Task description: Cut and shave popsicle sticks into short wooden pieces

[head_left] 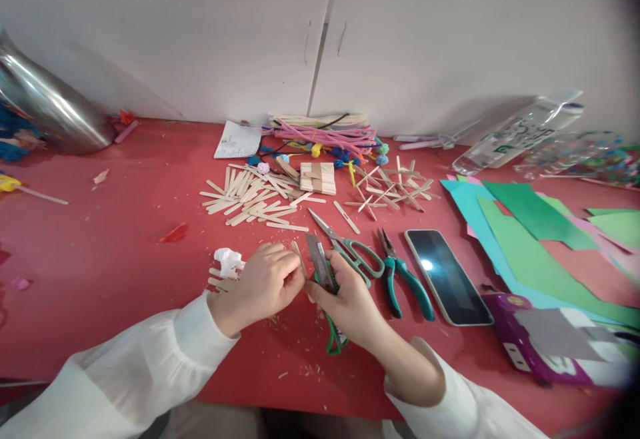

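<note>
My left hand (265, 280) is closed around a wooden craft stick (299, 256), whose tip stands up past the fingers. In my right hand (350, 299) is a utility knife (322, 264), its wide metal blade angled up and away from me, close beside the stick. The knife's green handle end (336, 339) shows below the palm. Small wood shavings (313, 370) lie on the red table under the hands. A crumpled white tissue (229, 262) and a few more sticks (220, 284) rest by my left wrist. Scissors (357, 252) lie just beyond my right hand.
Loose craft sticks (250, 196), a bundled stack (318, 178) and joined stick shapes (395, 189) lie ahead. Pliers (397, 276), a phone (447, 278), coloured paper (530, 246) and a purple-white device (560, 339) are right. A metal bottle (55, 99) stands far left; a plastic bottle (520, 132) lies back right.
</note>
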Motion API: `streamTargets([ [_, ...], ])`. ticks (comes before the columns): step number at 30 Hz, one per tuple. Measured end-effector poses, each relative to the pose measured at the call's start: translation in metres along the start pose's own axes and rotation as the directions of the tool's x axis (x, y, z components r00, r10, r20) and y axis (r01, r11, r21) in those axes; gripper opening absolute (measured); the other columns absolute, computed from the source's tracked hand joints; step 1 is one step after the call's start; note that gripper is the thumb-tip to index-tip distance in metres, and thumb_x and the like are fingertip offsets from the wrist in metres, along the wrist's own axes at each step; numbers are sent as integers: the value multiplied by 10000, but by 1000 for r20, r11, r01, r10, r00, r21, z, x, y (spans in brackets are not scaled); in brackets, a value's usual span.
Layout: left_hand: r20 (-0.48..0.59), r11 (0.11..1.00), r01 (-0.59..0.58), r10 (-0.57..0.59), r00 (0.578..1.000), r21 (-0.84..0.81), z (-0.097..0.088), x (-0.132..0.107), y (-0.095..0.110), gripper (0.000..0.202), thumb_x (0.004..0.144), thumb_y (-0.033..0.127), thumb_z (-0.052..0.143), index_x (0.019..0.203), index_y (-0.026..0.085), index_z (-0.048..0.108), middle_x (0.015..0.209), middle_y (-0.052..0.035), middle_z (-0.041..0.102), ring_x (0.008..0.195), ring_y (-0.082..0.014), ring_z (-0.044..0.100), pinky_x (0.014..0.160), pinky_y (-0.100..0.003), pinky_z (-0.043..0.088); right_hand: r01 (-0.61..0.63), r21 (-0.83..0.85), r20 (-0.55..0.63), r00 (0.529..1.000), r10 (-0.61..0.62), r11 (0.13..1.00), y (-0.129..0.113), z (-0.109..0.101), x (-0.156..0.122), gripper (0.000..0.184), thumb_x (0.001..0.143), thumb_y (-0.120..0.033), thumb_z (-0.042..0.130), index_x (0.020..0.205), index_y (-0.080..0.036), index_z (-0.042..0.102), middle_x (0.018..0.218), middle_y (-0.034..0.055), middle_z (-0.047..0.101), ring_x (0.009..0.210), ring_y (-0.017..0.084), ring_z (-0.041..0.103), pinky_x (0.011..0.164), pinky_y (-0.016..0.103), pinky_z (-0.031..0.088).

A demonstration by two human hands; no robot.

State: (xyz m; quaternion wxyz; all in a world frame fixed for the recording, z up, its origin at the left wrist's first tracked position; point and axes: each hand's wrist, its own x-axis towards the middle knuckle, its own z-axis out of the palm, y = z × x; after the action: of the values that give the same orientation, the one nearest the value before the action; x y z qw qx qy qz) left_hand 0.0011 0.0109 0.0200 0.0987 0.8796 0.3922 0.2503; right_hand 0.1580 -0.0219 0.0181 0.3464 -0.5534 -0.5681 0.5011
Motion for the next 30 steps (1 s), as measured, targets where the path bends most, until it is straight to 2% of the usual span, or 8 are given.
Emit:
streamTargets([
  [5,22,993,-94,92,995,72,1,-2,1,259,842,116,382,593,182,411,581,5,454,593,-140,394,574,-282,304,-3,105,21,1000,1,994,-1,-5,3,183,754,-283,572,788,-213,406,532,-92,460,449,81,427,435,203,350],
  [9,71,989,-145,144,987,4,-1,-4,9,265,854,141,381,595,177,423,591,4,458,594,-133,395,589,-272,322,-31,243,1,999,32,970,-2,-11,6,264,719,-313,611,863,-211,414,550,-91,487,424,80,440,409,212,396],
  [14,16,996,0,1,1000,-93,-6,-3,5,347,884,197,368,537,179,364,505,31,379,505,-107,362,538,-254,299,-42,291,-28,998,52,956,1,-13,7,340,699,-330,647,925,-215,420,590,-90,496,414,76,448,399,220,428],
  [16,-1,987,78,-79,997,-138,-6,-2,1,332,888,250,396,565,175,414,521,30,422,520,-106,399,539,-247,312,-32,285,-28,999,42,958,1,-12,6,341,703,-322,644,939,-214,423,597,-88,508,405,74,453,401,220,425],
  [19,3,941,207,-214,977,-268,-6,-2,-1,158,860,280,463,764,174,531,676,11,565,625,-113,505,590,-234,373,-15,252,-36,999,25,968,-1,-9,5,322,718,-327,622,947,-212,426,591,-87,507,401,79,454,402,222,413],
  [21,35,898,266,-271,962,-350,-7,-2,1,135,841,300,496,844,177,552,760,1,604,671,-115,538,610,-229,399,20,194,-58,998,-9,981,-1,-7,4,297,734,-325,598,952,-211,431,582,-88,485,417,85,450,414,223,402],
  [26,123,829,331,-310,943,-451,-8,-3,4,189,845,304,483,726,171,545,659,31,559,589,-92,513,548,-205,378,164,-128,-123,976,-180,978,3,-3,2,219,746,-259,567,931,-196,467,571,-93,377,481,84,367,464,214,346],
  [30,85,853,334,-328,941,-402,-6,-4,3,253,847,234,435,601,172,438,533,58,424,499,-76,417,493,-200,316,182,-168,-105,974,-201,969,4,-2,3,177,744,-242,558,891,-197,469,564,-96,354,478,77,359,457,206,337],
])
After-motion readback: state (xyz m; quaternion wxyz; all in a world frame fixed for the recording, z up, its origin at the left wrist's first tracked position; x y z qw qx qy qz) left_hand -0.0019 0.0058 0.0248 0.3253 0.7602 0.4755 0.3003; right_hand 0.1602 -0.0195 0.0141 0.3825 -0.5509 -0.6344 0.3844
